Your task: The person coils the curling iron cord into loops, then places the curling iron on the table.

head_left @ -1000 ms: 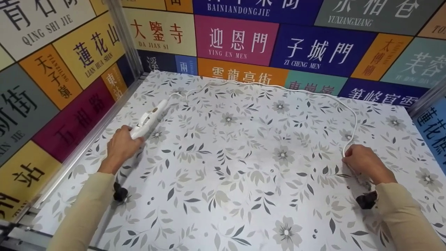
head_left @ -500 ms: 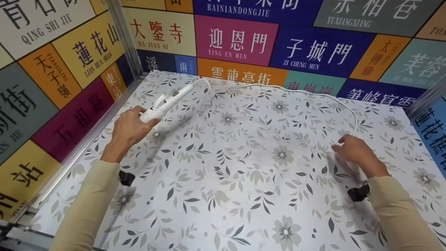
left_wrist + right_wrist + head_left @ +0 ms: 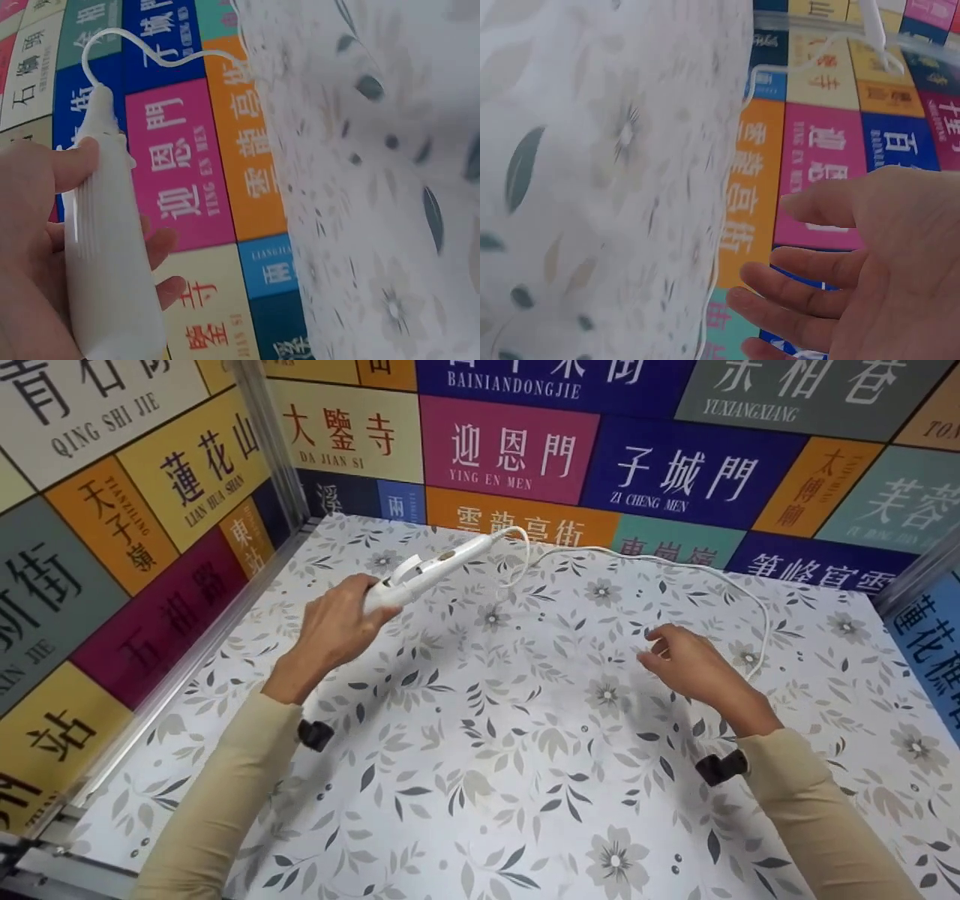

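Note:
In the head view my left hand (image 3: 337, 622) grips a white corded handheld appliance (image 3: 431, 572), long and slim. A raised lever-like part and a small brownish oval show on its body. It is held tilted above the table, its cord end up and to the right. The left wrist view shows my thumb over the ridged white body (image 3: 105, 232) and fingertips coming round its far side. The white cord (image 3: 667, 559) loops from its tip along the back of the table. My right hand (image 3: 694, 664) hovers over the table with loosely bent fingers, holding nothing.
A white floral sheet covers the table (image 3: 525, 780). Behind it and to the left stand walls of coloured panels (image 3: 510, 446) with Chinese lettering. A metal frame post (image 3: 270, 442) rises at the back left corner. The cord curves down the table's right side behind my right wrist.
My left hand has lifted the appliance and carried it right, toward the middle. My right hand has let go of the cord and moved left and up from it.

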`<action>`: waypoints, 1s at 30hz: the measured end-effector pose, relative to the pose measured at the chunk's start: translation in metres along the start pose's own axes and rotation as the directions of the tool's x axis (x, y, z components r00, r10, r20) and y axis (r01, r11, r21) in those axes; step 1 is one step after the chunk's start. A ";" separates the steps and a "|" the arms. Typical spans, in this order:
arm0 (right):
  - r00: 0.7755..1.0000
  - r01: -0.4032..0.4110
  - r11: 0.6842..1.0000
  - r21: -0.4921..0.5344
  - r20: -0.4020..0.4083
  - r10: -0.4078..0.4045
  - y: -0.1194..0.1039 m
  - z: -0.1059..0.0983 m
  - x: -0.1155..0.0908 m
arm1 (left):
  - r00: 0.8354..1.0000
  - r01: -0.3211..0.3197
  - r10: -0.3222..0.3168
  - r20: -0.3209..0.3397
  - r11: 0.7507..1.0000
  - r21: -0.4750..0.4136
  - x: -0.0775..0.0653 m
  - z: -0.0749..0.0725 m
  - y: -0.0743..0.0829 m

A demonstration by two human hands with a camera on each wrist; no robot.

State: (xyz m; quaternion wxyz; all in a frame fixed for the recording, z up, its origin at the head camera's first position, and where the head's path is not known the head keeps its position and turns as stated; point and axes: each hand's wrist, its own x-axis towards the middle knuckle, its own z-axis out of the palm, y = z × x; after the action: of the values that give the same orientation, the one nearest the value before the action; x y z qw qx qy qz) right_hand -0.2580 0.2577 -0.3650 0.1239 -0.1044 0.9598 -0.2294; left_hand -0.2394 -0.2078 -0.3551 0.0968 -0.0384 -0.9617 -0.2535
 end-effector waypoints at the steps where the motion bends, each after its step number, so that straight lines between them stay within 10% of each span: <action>1: 1.000 0.006 1.000 0.004 0.002 -0.006 -0.005 0.001 0.001 | 1.000 -0.003 0.003 0.021 1.000 -0.001 0.001 0.002 0.005; 9: 0.998 0.057 0.998 0.039 0.003 -0.057 -0.038 0.004 0.005 | 0.997 -0.007 0.009 0.070 0.999 -0.034 0.010 0.015 0.034; 16: 0.979 0.153 0.975 0.161 -0.157 -0.128 -0.057 0.013 0.011 | 0.997 0.030 -0.021 0.071 0.992 -0.119 0.016 0.024 0.047; 25: 0.925 0.318 0.813 0.488 -0.348 -0.152 -0.083 0.036 0.019 | 0.995 -0.031 0.046 0.090 0.986 -0.164 0.020 0.042 0.059; 30: 0.918 0.329 0.778 0.536 -0.373 -0.132 -0.092 0.038 0.020 | 0.994 -0.089 0.099 0.053 0.982 -0.166 0.022 0.046 0.068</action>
State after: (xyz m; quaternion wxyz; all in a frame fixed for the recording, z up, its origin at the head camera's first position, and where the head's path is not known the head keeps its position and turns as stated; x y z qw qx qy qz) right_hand -0.2527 0.1566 -0.3587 -0.0342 -0.1410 0.8276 -0.5423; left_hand -0.2602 -0.1256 -0.3573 0.0757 -0.0995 -0.9372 -0.3255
